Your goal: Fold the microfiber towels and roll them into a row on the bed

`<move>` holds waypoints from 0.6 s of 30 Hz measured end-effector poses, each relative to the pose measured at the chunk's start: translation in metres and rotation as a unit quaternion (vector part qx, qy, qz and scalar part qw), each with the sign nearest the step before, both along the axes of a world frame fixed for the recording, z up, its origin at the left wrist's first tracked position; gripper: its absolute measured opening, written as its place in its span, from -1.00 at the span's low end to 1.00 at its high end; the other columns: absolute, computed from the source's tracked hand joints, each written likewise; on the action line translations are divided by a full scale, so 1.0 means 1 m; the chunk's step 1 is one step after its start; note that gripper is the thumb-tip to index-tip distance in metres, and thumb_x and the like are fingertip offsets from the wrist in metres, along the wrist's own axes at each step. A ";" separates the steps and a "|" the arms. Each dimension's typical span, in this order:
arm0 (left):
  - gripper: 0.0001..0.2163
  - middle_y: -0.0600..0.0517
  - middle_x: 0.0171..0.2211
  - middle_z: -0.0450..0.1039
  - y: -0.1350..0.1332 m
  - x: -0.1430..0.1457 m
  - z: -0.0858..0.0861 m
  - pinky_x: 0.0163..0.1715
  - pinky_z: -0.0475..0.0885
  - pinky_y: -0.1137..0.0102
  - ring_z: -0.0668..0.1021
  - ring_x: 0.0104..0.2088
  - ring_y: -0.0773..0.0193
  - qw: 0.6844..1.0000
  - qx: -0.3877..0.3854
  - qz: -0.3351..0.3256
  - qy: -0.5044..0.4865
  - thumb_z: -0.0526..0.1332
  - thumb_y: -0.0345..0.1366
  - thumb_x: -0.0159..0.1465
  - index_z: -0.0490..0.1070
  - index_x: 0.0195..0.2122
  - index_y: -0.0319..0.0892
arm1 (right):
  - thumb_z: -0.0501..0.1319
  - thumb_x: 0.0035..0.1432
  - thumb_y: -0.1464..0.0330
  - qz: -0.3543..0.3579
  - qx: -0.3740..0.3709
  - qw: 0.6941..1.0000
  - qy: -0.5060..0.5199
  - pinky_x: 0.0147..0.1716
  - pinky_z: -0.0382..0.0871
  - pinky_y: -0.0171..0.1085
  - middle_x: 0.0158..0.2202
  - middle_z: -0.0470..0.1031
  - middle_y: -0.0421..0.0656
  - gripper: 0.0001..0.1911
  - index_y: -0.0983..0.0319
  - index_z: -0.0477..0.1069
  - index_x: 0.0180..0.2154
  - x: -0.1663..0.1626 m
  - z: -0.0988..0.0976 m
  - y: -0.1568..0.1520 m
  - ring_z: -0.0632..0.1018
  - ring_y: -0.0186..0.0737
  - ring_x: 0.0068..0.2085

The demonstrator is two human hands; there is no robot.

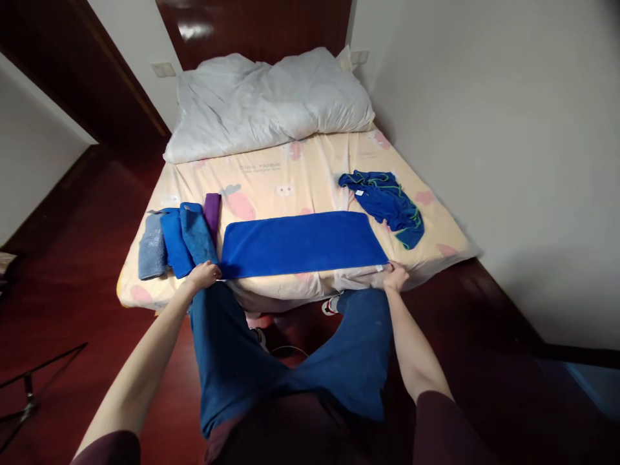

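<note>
A blue towel (305,242) lies flat in a long strip along the front of the bed. My left hand (206,275) is closed on its near left corner, and my right hand (396,276) pinches the near right corner, beside a small white tag. Left of the towel, several rolled or folded cloths lie side by side: a grey one (152,248), a bright blue one (175,242), a darker blue one (197,232) and a purple one (212,213). To the right sits a crumpled blue cloth with green edging (387,203).
The bed (271,177) has a pale, strawberry-patterned sheet. A bundled white quilt (271,103) fills its far end, against a dark headboard (256,29). A wall (504,129) runs along the right. A black stand's leg (29,394) is on the floor at lower left.
</note>
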State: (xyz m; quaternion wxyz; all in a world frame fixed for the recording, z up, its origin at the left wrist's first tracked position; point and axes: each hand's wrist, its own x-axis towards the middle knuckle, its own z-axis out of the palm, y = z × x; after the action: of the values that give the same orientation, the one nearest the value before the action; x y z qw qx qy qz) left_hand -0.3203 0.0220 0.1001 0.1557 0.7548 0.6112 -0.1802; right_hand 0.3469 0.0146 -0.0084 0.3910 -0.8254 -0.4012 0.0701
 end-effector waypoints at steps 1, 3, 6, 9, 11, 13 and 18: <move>-0.70 -0.09 -0.08 0.66 0.001 0.001 0.001 0.05 0.52 0.32 0.65 -0.02 0.05 1.000 -0.003 0.001 0.009 0.18 -0.33 0.25 0.72 -0.14 -0.05 | 0.08 0.04 0.37 -0.020 0.005 1.000 0.000 -0.04 0.55 0.01 -0.33 0.66 0.15 -0.64 0.32 0.64 -0.30 0.003 -0.004 -0.001 0.63 0.07 -0.26; -0.66 -0.11 -0.04 0.65 0.002 0.003 0.002 0.07 0.51 0.32 0.64 0.02 0.05 1.000 -0.014 -0.004 0.022 0.16 -0.36 0.26 0.72 -0.09 -0.07 | 0.06 0.06 0.36 -0.042 0.012 0.999 0.002 -0.02 0.54 0.02 -0.31 0.66 0.14 -0.60 0.33 0.65 -0.26 0.007 -0.010 -0.003 0.63 0.08 -0.23; -0.63 -0.13 -0.01 0.65 0.006 0.010 0.001 0.13 0.50 0.29 0.63 0.08 0.03 0.998 -0.042 -0.018 0.037 0.15 -0.40 0.23 0.72 -0.06 -0.09 | 0.07 0.03 0.41 -0.028 0.008 1.000 -0.002 0.07 0.49 0.04 -0.15 0.67 0.16 -0.58 0.34 0.66 -0.22 0.010 -0.016 -0.007 0.63 0.10 -0.08; -0.64 -0.14 0.01 0.65 0.008 0.022 -0.004 0.16 0.49 0.22 0.59 0.14 -0.04 0.995 -0.075 -0.038 0.049 0.18 -0.43 0.17 0.73 -0.12 -0.07 | 0.07 0.02 0.48 0.019 -0.003 0.998 -0.057 0.22 0.35 0.14 0.11 0.61 0.16 -0.53 0.33 0.66 -0.12 0.006 -0.015 -0.014 0.53 0.16 0.16; -0.67 -0.19 0.04 0.64 0.007 0.033 -0.010 0.18 0.47 0.15 0.56 0.18 -0.11 0.993 -0.093 -0.053 0.052 0.19 -0.43 0.16 0.73 -0.18 -0.10 | 0.06 0.07 0.50 0.071 -0.007 0.991 -0.112 0.27 0.27 0.18 0.23 0.54 0.13 -0.49 0.31 0.64 -0.02 0.001 -0.011 -0.018 0.45 0.16 0.27; -0.72 -0.24 0.01 0.64 0.004 0.047 -0.017 0.14 0.49 0.12 0.59 0.13 -0.14 0.990 -0.114 -0.061 0.050 0.21 -0.41 0.16 0.73 -0.24 -0.15 | 0.04 0.16 0.50 0.129 -0.009 0.981 -0.145 0.31 0.23 0.14 0.30 0.49 0.10 -0.48 0.31 0.62 0.04 -0.004 -0.008 -0.021 0.41 0.12 0.32; -0.69 -0.09 -0.15 0.70 0.016 0.070 -0.023 -0.03 0.55 0.33 0.69 -0.09 0.05 0.984 -0.168 -0.063 0.012 0.17 -0.40 0.14 0.72 -0.25 -0.10 | -0.04 0.41 0.37 0.200 -0.048 0.965 -0.160 0.36 0.22 0.11 0.33 0.47 0.07 -0.49 0.33 0.59 0.13 -0.016 -0.004 -0.011 0.40 0.09 0.37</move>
State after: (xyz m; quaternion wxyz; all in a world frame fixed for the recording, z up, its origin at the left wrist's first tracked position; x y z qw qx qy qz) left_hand -0.2504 0.0381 0.0776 0.2614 0.7526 0.5253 -0.2989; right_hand 0.3309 0.0040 -0.0125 0.2598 -0.7464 -0.6117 0.0333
